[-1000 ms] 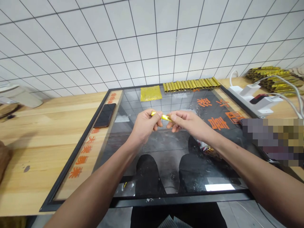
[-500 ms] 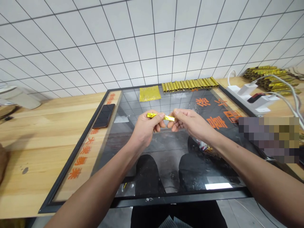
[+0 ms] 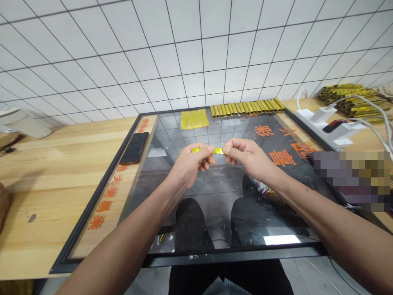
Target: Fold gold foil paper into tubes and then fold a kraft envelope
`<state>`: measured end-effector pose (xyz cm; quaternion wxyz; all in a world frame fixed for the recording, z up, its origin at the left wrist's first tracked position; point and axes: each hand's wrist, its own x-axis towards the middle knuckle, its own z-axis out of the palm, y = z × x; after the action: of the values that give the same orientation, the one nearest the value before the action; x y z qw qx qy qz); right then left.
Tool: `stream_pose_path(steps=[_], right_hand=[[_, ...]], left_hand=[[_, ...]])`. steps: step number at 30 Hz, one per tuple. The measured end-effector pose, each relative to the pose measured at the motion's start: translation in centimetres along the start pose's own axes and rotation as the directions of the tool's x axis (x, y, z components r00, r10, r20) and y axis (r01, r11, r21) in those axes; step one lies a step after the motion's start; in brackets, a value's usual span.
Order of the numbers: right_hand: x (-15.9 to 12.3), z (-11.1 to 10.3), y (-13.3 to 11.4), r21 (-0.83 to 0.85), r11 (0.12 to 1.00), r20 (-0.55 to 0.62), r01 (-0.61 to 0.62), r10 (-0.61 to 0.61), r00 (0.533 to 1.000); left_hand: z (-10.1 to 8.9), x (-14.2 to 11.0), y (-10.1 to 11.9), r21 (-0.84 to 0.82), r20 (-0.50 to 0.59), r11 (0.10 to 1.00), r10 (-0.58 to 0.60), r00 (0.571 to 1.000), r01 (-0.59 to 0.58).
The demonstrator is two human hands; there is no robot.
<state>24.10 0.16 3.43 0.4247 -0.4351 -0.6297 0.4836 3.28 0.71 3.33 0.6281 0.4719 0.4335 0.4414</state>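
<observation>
Pinching a gold foil piece (image 3: pixel 217 151), both hands (image 3: pixel 188 162) (image 3: pixel 247 156) over framed glass (image 3: pixel 211 188), phone (image 3: pixel 134 148) at left, gold tubes (image 3: pixel 247 108) behind

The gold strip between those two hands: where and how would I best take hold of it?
Probably by the bare stretch of the gold strip between the left hand and right hand, pinched from above, on the tiled wall side. It is slim and runs crosswise, that stretch is uncovered, and both forearms lie on the near side.
</observation>
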Motion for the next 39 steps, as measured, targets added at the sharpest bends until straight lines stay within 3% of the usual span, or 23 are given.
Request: stream_pose_path(steps=[4,7,10,12,15,18,21,23,25,29,39], right_hand=[[0.1,-0.3,0.4,0.010,0.999,0.022,-0.034,0.034,0.999],[0.3,-0.2,0.9,0.173,0.985,0.042,-0.020,0.013,0.999],[0.4,0.2,1.3,0.257,0.966,0.049,0.043,-0.057,0.997],[0.4,0.4,1.4,0.237,0.967,0.026,0.092,-0.101,0.995],[0.4,0.6,1.2,0.171,0.973,-0.011,0.155,-0.155,0.988],[0.2,0.4,1.0,0.119,0.976,-0.034,0.181,-0.178,0.983],[0.1,0.3,0.9,0.113,0.979,-0.043,0.172,-0.169,0.985],[0.2,0.3,0.9,0.106,0.981,-0.049,0.160,-0.155,0.987],[0.2,0.3,1.0,0.106,0.983,-0.052,0.152,-0.147,0.988],[0.2,0.5,1.0,0.147,0.979,-0.041,0.142,-0.138,0.990],[0.2,0.4,0.6,0.143,0.984,-0.058,0.104,-0.096,0.994]], left_hand=[[-0.9,0.5,0.3,0.200,0.052,0.980,0.000,0.999,-0.010],[-1.0,0.7,0.8,-0.013,0.074,0.990,-0.140,0.987,0.142],[-0.7,0.6,1.1,-0.214,0.102,0.914,-0.329,0.939,0.343],[-0.6,0.5,1.1,-0.254,0.126,0.873,-0.398,0.909,0.417],[-0.4,0.4,0.6,-0.239,0.189,0.865,-0.405,0.895,0.442],[-0.3,0.3,-0.1,-0.151,0.219,0.929,-0.302,0.928,0.338],[-0.1,0.2,-0.4,0.053,0.132,0.998,-0.038,0.991,0.031],[0.0,0.2,-0.4,0.193,0.108,0.968,0.140,0.984,-0.159],[0.0,0.1,-0.4,0.263,0.137,0.928,0.235,0.962,-0.264],[0.0,0.1,-0.5,0.298,0.184,0.902,0.268,0.945,-0.314],[0.1,0.1,-0.9,0.260,0.190,0.921,0.244,0.951,-0.289]])
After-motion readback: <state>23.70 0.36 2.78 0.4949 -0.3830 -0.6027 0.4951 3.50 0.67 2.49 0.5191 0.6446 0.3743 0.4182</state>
